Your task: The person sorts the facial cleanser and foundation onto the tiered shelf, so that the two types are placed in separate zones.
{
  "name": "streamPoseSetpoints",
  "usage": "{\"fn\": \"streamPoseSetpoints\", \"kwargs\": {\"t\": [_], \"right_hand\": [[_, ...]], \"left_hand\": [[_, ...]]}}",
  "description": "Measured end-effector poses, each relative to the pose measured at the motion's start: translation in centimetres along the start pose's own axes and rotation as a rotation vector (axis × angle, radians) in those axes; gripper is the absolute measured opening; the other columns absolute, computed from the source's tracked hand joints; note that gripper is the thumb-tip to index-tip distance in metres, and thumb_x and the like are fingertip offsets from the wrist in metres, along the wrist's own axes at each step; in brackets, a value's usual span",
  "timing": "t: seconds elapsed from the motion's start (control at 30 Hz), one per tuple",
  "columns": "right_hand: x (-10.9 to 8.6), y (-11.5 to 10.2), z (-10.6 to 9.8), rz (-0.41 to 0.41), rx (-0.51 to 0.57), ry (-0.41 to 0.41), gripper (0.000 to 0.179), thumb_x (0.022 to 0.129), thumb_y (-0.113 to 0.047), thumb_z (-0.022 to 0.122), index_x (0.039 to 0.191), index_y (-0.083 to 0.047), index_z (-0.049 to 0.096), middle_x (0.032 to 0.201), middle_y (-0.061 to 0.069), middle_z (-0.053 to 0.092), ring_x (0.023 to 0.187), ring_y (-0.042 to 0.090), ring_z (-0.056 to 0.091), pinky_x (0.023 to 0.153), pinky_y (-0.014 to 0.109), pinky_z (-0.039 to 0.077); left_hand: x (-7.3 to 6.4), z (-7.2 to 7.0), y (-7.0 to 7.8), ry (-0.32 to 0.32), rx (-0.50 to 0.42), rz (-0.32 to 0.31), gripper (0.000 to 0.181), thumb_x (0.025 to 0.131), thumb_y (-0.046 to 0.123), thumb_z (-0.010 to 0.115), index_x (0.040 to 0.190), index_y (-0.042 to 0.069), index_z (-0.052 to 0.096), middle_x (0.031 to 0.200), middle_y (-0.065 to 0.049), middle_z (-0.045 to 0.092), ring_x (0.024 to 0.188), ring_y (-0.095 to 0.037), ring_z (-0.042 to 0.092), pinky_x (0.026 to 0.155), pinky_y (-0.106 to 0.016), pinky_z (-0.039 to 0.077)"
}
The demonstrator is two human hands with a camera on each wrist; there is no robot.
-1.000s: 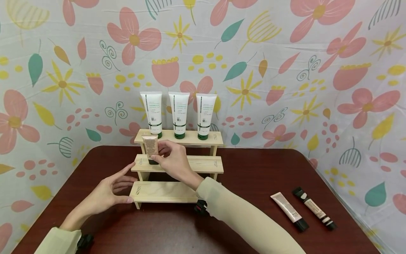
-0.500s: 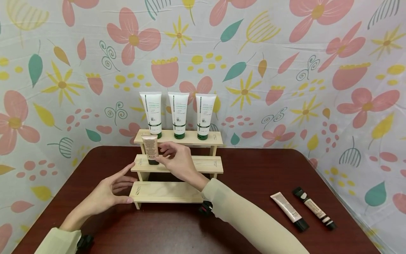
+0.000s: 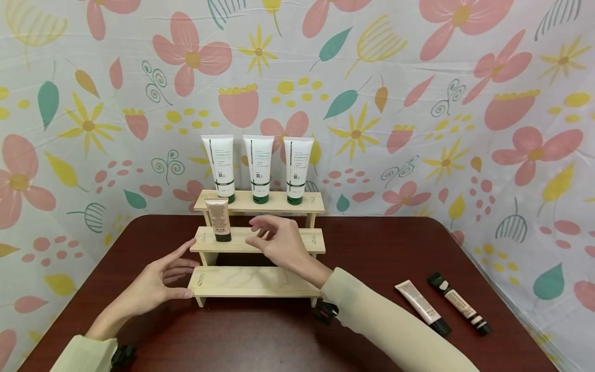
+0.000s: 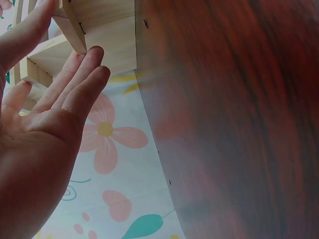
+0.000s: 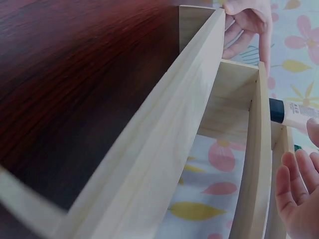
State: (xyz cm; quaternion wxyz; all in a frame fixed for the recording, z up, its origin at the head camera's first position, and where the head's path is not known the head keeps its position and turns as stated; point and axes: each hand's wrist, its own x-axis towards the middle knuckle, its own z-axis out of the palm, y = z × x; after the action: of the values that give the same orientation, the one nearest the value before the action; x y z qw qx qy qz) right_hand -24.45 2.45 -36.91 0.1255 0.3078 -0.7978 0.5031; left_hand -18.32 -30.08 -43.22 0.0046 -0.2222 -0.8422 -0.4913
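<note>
Drawn back to the right over the last second, the right hand (image 3: 281, 243) has come away from the small beige tube (image 3: 219, 219). Its fingers are loosely curved and spread from the thumb, with nothing between them, and it hovers over the middle step (image 3: 238, 240) of a wooden stand (image 3: 232, 281). Just beside it, the small beige tube stands upright on its black cap near that step's left end. At the stand's left side the left hand (image 3: 160, 279) has stayed put, fingers extended and thumb apart, the forefinger touching the middle step and the thumb the bottom step (image 3: 279, 284). On the top step (image 3: 278, 200) three white tubes (image 3: 259, 165) stand in a row on green caps. Well off to the right, a pinkish tube (image 3: 422, 307) and a slim tube (image 3: 459, 304) lie on the dark red-brown desk (image 3: 241, 341). Floral cloth (image 3: 372, 77) hangs behind.
</note>
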Motion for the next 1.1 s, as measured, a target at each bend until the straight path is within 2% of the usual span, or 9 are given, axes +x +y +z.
{"fn": "streamPoseSetpoints", "kwargs": {"t": [0.23, 0.4, 0.7, 0.93, 1.1], "right_hand": [[-2.0, 0.2, -2.2, 0.033, -0.025, -0.023, 0.028, 0.089, -0.012, 0.087, 0.115, -0.007, 0.078, 0.091, -0.007, 0.073, 0.078, 0.008, 0.067, 0.069, 0.03, 0.058], [-3.6, 0.4, -3.7, 0.045, -0.013, -0.003, 0.029, 0.089, -0.014, 0.087, 0.116, -0.006, 0.078, 0.089, -0.008, 0.072, 0.079, 0.01, 0.067, 0.069, 0.033, 0.057], [-6.3, 1.5, -6.5, 0.039, -0.018, 0.016, 0.028, 0.086, -0.007, 0.089, 0.113, -0.008, 0.079, 0.087, -0.007, 0.073, 0.078, 0.013, 0.067, 0.064, 0.035, 0.057], [-8.1, 2.9, -9.0, -0.035, -0.061, 0.056, 0.031, 0.084, -0.003, 0.09, 0.111, -0.005, 0.078, 0.088, -0.003, 0.074, 0.077, 0.013, 0.069, 0.068, 0.036, 0.06], [-9.3, 3.6, -11.3, 0.015, -0.099, 0.064, 0.031, 0.084, -0.004, 0.09, 0.113, -0.007, 0.078, 0.092, 0.002, 0.075, 0.081, 0.014, 0.069, 0.069, 0.038, 0.059]], "left_hand": [[0.0, -0.2, 0.1, -0.009, -0.011, 0.013, 0.11, 0.08, 0.01, 0.093, 0.169, 0.02, 0.028, 0.132, -0.02, 0.066, 0.12, -0.017, 0.066, 0.099, -0.022, 0.052], [0.2, -0.3, 0.0, -0.013, -0.017, 0.033, 0.11, 0.081, 0.009, 0.093, 0.169, 0.02, 0.028, 0.133, -0.023, 0.064, 0.12, -0.018, 0.066, 0.099, -0.021, 0.052], [0.0, 0.0, 0.1, -0.017, -0.013, 0.021, 0.11, 0.081, 0.01, 0.093, 0.169, 0.02, 0.028, 0.133, -0.023, 0.064, 0.12, -0.016, 0.066, 0.099, -0.022, 0.053], [0.0, 0.0, 0.3, -0.018, -0.007, 0.019, 0.111, 0.081, 0.009, 0.093, 0.169, 0.02, 0.027, 0.134, -0.024, 0.064, 0.12, -0.015, 0.066, 0.099, -0.022, 0.053], [-0.1, 0.1, 0.3, -0.018, -0.007, 0.014, 0.111, 0.081, 0.009, 0.093, 0.169, 0.021, 0.027, 0.135, -0.025, 0.064, 0.12, -0.014, 0.066, 0.098, -0.02, 0.053]]}}
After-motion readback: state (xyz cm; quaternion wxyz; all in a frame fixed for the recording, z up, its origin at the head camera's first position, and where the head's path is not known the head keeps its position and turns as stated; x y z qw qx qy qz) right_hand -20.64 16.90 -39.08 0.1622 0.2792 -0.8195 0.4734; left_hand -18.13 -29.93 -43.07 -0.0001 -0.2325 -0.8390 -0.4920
